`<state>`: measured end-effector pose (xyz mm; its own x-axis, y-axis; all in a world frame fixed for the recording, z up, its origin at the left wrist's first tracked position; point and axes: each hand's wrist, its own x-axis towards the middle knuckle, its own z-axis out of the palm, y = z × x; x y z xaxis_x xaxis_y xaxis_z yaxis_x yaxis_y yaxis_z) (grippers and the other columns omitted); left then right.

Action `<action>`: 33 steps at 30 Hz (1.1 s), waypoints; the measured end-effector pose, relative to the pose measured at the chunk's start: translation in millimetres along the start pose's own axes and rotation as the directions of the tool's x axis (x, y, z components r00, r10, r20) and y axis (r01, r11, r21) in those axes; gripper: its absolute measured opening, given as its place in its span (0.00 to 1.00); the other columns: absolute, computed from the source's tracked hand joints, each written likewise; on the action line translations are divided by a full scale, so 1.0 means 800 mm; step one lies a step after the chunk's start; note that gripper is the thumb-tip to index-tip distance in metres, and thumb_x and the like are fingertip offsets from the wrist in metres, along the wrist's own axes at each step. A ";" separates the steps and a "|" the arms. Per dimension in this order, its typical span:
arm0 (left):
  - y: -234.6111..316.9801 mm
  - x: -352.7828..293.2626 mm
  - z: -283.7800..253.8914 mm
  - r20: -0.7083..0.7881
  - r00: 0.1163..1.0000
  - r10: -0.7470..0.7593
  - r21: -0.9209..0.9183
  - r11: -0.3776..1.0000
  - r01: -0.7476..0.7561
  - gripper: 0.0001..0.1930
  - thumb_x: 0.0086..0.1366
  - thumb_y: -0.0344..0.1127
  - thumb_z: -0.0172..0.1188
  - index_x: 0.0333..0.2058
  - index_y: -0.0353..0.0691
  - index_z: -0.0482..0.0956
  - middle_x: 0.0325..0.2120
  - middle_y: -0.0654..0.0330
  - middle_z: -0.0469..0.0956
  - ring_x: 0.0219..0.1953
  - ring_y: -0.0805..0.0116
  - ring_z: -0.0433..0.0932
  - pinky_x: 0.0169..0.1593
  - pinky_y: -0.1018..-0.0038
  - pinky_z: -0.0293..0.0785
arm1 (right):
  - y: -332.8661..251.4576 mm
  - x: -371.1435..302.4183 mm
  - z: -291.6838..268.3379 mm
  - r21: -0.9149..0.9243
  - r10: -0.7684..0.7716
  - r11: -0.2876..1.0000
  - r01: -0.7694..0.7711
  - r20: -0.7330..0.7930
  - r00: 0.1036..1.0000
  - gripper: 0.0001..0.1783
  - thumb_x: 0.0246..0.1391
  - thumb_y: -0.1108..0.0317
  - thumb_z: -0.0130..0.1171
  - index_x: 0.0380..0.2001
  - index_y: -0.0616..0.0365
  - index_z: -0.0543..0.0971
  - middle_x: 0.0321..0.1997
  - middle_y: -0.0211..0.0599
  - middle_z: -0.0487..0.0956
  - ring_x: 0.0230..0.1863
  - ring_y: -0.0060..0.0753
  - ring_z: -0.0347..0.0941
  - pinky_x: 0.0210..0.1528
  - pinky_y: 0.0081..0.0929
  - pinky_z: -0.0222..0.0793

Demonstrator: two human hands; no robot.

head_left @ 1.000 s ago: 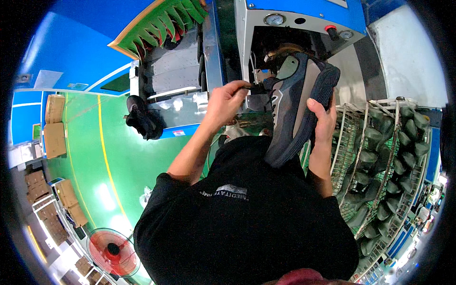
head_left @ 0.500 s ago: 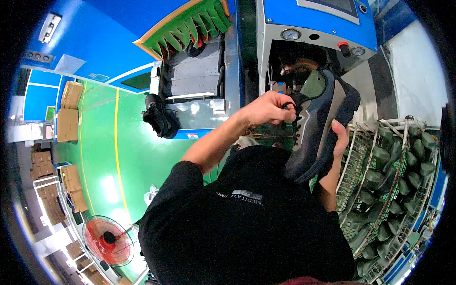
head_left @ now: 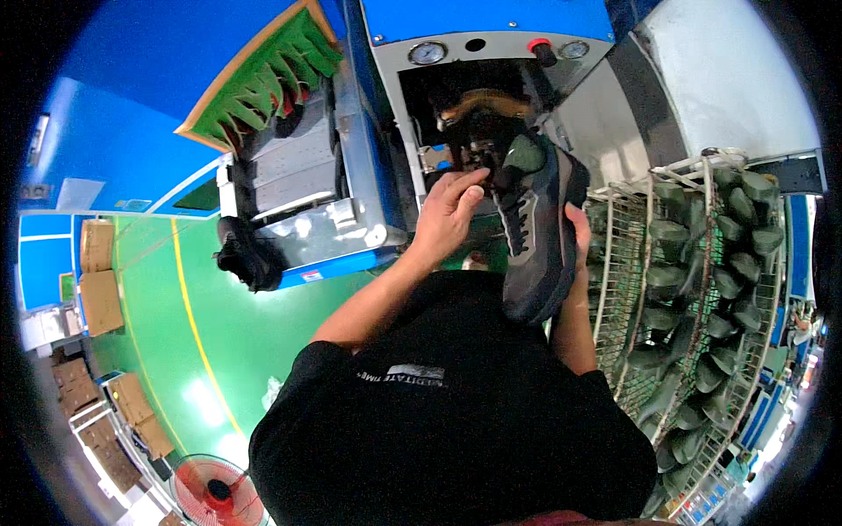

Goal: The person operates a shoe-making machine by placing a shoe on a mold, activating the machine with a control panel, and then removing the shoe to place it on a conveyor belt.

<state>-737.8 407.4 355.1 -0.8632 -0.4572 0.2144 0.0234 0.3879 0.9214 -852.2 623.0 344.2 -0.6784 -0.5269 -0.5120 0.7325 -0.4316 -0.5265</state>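
From the head view I can make out pale lettering across the black shirt and a small label, too tiny for me to read, on the blue edge of the conveyor. The right hand grips the grey shoe along its sole, while the left hand stretches its fingers beside the shoe's opening, though whether they pinch anything I cannot tell. The shoe partly blocks the cavity of the machine, with a rack of dark forms to the right, a black shoe left and a fan lower left
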 end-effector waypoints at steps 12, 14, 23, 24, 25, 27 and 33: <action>-0.029 -0.073 0.044 0.570 0.733 -0.371 -0.552 0.487 0.676 0.24 0.74 0.53 0.51 0.28 0.39 0.81 0.31 0.63 0.83 0.34 0.75 0.77 0.46 0.72 0.73 | -0.055 0.076 -0.057 -0.680 -0.264 0.722 0.129 -0.097 0.960 0.40 0.43 0.63 0.69 0.61 0.65 0.70 0.48 0.35 0.80 0.45 0.32 0.76 0.49 0.27 0.73; -0.047 -0.048 0.015 0.499 0.667 -0.553 -0.291 0.618 0.730 0.20 0.74 0.47 0.51 0.30 0.37 0.80 0.30 0.59 0.84 0.29 0.75 0.76 0.39 0.74 0.74 | -0.068 0.050 0.045 -0.803 -0.298 0.558 0.207 0.039 0.954 0.47 0.41 0.65 0.70 0.66 0.66 0.65 0.53 0.36 0.78 0.49 0.32 0.74 0.53 0.27 0.70; -0.080 -0.061 -0.015 0.555 0.618 -0.556 -0.254 0.595 0.763 0.21 0.72 0.49 0.54 0.30 0.37 0.82 0.26 0.63 0.82 0.22 0.77 0.70 0.28 0.76 0.68 | -0.075 0.091 0.120 -0.974 -0.286 0.116 0.193 0.153 0.946 0.60 0.34 0.61 0.74 0.73 0.50 0.56 0.51 0.52 0.81 0.48 0.36 0.79 0.55 0.28 0.70; -0.079 -0.062 -0.016 0.559 0.602 -0.571 -0.264 0.565 0.781 0.20 0.72 0.49 0.54 0.31 0.37 0.82 0.26 0.63 0.82 0.22 0.77 0.71 0.29 0.76 0.69 | -0.071 0.095 0.127 -0.985 -0.295 0.032 0.168 0.151 0.944 0.60 0.34 0.59 0.74 0.74 0.48 0.56 0.48 0.51 0.82 0.46 0.37 0.79 0.53 0.29 0.71; -0.083 -0.063 -0.014 0.530 0.615 -0.584 -0.311 0.541 0.781 0.20 0.72 0.49 0.54 0.31 0.37 0.82 0.27 0.63 0.82 0.22 0.76 0.71 0.29 0.76 0.69 | -0.069 0.103 0.134 -0.989 -0.304 -0.052 0.140 0.149 0.941 0.61 0.34 0.57 0.73 0.74 0.46 0.56 0.45 0.51 0.83 0.43 0.38 0.80 0.51 0.30 0.71; -0.098 -0.069 -0.007 0.467 0.636 -0.614 -0.402 0.493 0.772 0.20 0.72 0.48 0.54 0.32 0.36 0.82 0.27 0.63 0.82 0.23 0.76 0.72 0.30 0.76 0.70 | -0.060 0.127 0.142 -0.973 -0.297 -0.146 0.180 0.217 0.930 0.61 0.34 0.53 0.73 0.74 0.39 0.56 0.37 0.50 0.83 0.36 0.43 0.80 0.47 0.35 0.72; -0.141 -0.067 -0.006 0.442 0.604 -0.663 -0.463 0.408 0.787 0.17 0.72 0.44 0.51 0.34 0.36 0.80 0.30 0.59 0.82 0.28 0.73 0.77 0.34 0.75 0.73 | -0.007 0.128 0.162 -0.766 -0.244 -0.643 -0.019 0.180 0.953 0.60 0.43 0.46 0.68 0.76 0.37 0.47 0.50 0.66 0.70 0.50 0.66 0.73 0.52 0.50 0.71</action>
<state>-691.9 384.6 241.4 -0.7599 -0.1800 -0.6245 -0.4356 -0.5721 0.6950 -918.6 476.7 382.4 -0.8149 -0.5289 -0.2371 -0.5008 0.8484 -0.1715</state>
